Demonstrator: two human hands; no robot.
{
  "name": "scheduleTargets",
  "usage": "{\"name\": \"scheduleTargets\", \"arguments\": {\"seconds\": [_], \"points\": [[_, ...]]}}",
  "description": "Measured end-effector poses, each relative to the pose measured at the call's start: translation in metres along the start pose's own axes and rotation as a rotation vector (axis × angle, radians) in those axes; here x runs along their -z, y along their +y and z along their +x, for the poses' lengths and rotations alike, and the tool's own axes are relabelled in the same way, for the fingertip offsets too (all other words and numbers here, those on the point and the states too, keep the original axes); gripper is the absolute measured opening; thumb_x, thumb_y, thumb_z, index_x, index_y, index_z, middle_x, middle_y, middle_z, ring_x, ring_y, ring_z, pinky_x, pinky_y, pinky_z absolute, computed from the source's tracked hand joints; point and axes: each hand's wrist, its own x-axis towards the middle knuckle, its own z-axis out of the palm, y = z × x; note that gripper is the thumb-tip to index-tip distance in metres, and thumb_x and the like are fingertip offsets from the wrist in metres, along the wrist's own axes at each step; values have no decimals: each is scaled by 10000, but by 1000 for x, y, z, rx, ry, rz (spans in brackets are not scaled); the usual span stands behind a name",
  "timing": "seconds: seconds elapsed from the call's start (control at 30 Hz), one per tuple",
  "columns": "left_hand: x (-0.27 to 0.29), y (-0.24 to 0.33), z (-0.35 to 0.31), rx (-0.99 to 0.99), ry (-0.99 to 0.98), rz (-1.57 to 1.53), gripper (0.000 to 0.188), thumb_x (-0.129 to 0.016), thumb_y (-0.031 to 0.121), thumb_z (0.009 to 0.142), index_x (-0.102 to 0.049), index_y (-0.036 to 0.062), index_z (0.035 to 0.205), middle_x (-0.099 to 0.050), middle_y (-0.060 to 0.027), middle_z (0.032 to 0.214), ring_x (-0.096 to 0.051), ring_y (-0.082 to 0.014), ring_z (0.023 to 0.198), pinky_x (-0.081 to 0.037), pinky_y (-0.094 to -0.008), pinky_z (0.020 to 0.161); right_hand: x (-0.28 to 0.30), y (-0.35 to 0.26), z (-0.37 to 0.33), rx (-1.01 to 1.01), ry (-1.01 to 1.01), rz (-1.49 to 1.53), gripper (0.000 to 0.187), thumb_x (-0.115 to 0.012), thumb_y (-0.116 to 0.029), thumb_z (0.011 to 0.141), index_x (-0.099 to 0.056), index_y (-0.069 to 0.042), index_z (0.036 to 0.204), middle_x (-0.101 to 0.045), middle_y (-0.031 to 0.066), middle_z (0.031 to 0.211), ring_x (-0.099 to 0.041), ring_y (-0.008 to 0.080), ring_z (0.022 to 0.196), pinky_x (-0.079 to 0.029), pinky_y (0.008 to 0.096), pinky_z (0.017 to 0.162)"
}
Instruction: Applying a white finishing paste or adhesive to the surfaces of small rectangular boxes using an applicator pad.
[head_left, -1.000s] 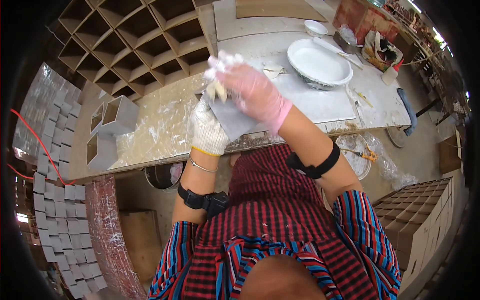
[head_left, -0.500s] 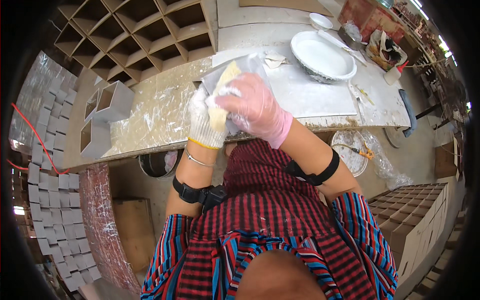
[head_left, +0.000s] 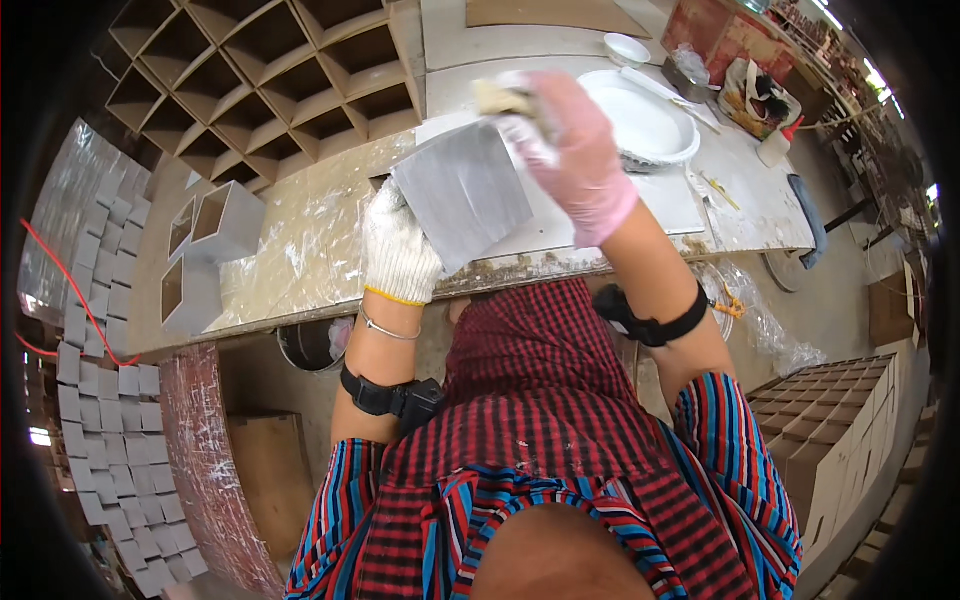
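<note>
My left hand [head_left: 398, 240], in a white knit glove, grips a grey square box [head_left: 467, 195] above the table's front edge. One smooth face of the box points up toward me, and its far side is hidden. In a pink thin glove smeared with white, my right hand [head_left: 580, 160] pinches a pale yellow sponge [head_left: 505, 98] just beyond the box's upper right corner, apart from it. To the right of that hand stands a round basin [head_left: 650, 118] holding a white substance, with a flat white stick lying across its rim.
Several grey open boxes [head_left: 222, 215] stand on the table at left. Behind them rises a brown compartment rack [head_left: 270, 70]. A small white bowl [head_left: 627, 48] and a white bottle with a red tip [head_left: 775, 147] are at the right. Stacked grey pieces [head_left: 110, 410] line the far left.
My right hand has lifted off the box with the sponge and moved right and away from me, toward the basin. The box's grey face is now uncovered and turned upward.
</note>
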Motion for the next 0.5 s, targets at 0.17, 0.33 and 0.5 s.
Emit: {"name": "scheduleTargets", "arguments": {"seconds": [0.17, 0.33, 0.5], "points": [[5, -3, 2, -56, -57, 76, 411, -351, 273, 916, -483, -21, 1172, -528, -185, 1179, -531, -321, 1063, -430, -447, 925, -22, -12, -23, 186, -150, -52, 352, -693, -134, 636, -556, -105, 959, -570, 97, 892, -560, 283, 833, -445, 389, 736], [11, 12, -5, -131, 28, 112, 388, -333, 253, 926, -505, -20, 1141, -543, -183, 1158, -544, -322, 1044, -437, -449, 918, -17, -20, -78, 223, -451, 134, 387, -666, -95, 634, -567, -121, 1007, -565, 111, 858, -574, 276, 811, -469, 366, 710], [7, 21, -9, -167, 128, 131, 371, -344, 242, 924, -529, -20, 1110, -567, -180, 1118, -563, -318, 1013, -459, -443, 890, 13, -5, -88, -354, -517, 416, 312, -622, -93, 766, -565, -69, 1071, -596, 77, 897, -591, 159, 767, -475, 256, 690]]}}
